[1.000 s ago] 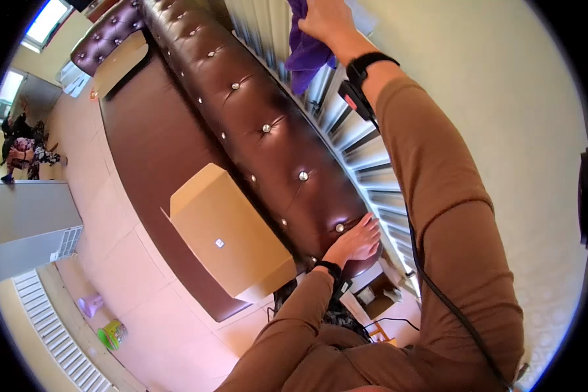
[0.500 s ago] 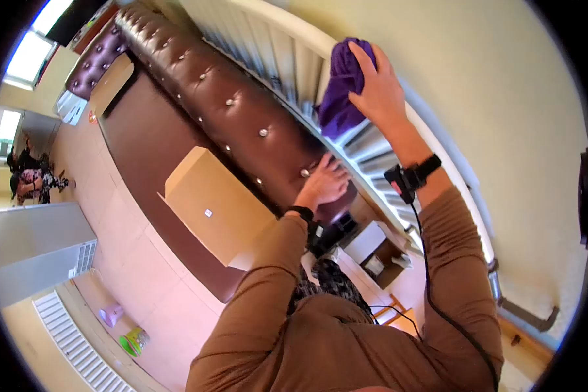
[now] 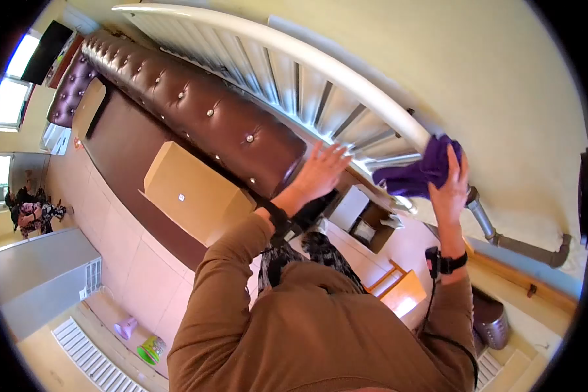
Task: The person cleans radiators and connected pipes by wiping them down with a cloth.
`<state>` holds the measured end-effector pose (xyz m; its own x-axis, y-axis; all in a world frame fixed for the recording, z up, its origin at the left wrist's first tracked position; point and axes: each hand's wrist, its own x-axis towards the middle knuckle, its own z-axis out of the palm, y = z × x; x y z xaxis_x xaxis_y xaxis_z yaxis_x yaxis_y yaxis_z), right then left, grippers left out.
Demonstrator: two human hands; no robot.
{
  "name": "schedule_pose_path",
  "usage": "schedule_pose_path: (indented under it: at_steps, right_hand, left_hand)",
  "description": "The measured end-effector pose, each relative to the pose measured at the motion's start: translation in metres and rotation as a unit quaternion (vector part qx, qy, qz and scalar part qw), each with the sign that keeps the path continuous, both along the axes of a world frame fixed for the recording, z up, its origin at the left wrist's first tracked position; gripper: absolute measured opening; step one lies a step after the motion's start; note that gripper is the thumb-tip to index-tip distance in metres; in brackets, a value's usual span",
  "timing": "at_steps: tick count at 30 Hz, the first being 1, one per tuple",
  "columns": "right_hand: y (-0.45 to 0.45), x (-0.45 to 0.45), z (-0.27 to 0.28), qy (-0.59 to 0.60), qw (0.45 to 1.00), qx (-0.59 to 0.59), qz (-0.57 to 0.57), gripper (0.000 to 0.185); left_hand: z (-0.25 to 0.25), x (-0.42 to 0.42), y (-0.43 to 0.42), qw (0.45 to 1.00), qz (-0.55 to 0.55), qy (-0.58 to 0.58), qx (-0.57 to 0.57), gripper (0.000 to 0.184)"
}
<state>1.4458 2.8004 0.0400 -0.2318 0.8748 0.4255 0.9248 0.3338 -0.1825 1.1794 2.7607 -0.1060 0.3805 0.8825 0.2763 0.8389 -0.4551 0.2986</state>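
Observation:
A purple cloth (image 3: 411,178) is bunched in my right hand (image 3: 449,195), its fingers and thumb around it. It lies against the near end of the white radiator (image 3: 346,81), over the rounded top rail, with a fold hanging toward the fins. My left hand (image 3: 320,172) is open, fingers spread and nothing in them. It is beside the near end of the brown tufted sofa back (image 3: 219,124); whether the palm touches the sofa or the radiator I cannot tell.
A flat cardboard box (image 3: 196,193) lies on the sofa seat (image 3: 127,153). Below the radiator stands an open carton (image 3: 375,225), with a wooden stool (image 3: 402,294) nearer me. Grey pipes (image 3: 496,238) leave the radiator end. Another person (image 3: 32,212) is far left.
My right hand has carried the purple cloth along the radiator top to its near end. My left hand has its fingers more outstretched, and the view has shifted.

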Motion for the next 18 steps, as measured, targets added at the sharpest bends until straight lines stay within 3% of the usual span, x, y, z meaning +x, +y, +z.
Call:
schedule_pose_path:
  at_steps: [6, 8, 9, 10, 12, 14, 15, 16, 18]
  right_hand:
    - [-0.047, 0.058, 0.026, 0.012, 0.995, -0.092, -0.026, 0.074]
    - [-0.064, 0.062, 0.030, 0.084, 0.986, -0.142, -0.007, 0.065]
    - [-0.073, 0.066, 0.028, 0.175, 0.967, -0.185, 0.003, 0.064]
    - [-0.081, 0.075, 0.015, 0.246, 0.943, -0.224, 0.009, 0.062]
    - [-0.096, 0.073, -0.006, 0.476, 0.844, -0.247, -0.016, 0.061]
    - [-0.103, 0.073, -0.033, 0.617, 0.754, -0.224, -0.017, 0.070]
    - [-0.107, 0.067, -0.036, 0.661, 0.714, -0.229, -0.029, 0.073]
    - [-0.109, 0.061, -0.037, 0.702, 0.673, -0.232, -0.038, 0.076]
    - [-0.114, 0.057, -0.054, 0.747, 0.625, -0.227, -0.024, 0.079]
  left_hand:
    - [0.027, 0.104, -0.020, 0.984, -0.121, -0.131, -0.019, 0.050]
    - [0.037, 0.133, -0.027, 0.969, -0.140, -0.195, -0.062, 0.054]
    - [0.053, 0.141, -0.030, 0.940, -0.147, -0.279, -0.129, 0.063]
    - [0.050, 0.152, -0.033, 0.943, -0.125, -0.293, -0.094, 0.074]
    - [0.053, 0.167, -0.039, 0.902, -0.108, -0.366, -0.203, 0.084]
    - [0.058, 0.174, -0.047, 0.823, -0.116, -0.401, -0.385, 0.082]
    - [0.036, 0.178, -0.050, 0.823, -0.098, -0.360, -0.428, 0.075]
    - [0.017, 0.179, -0.052, 0.779, -0.104, -0.393, -0.477, 0.071]
    - [-0.005, 0.176, -0.059, 0.639, -0.153, -0.550, -0.517, 0.066]
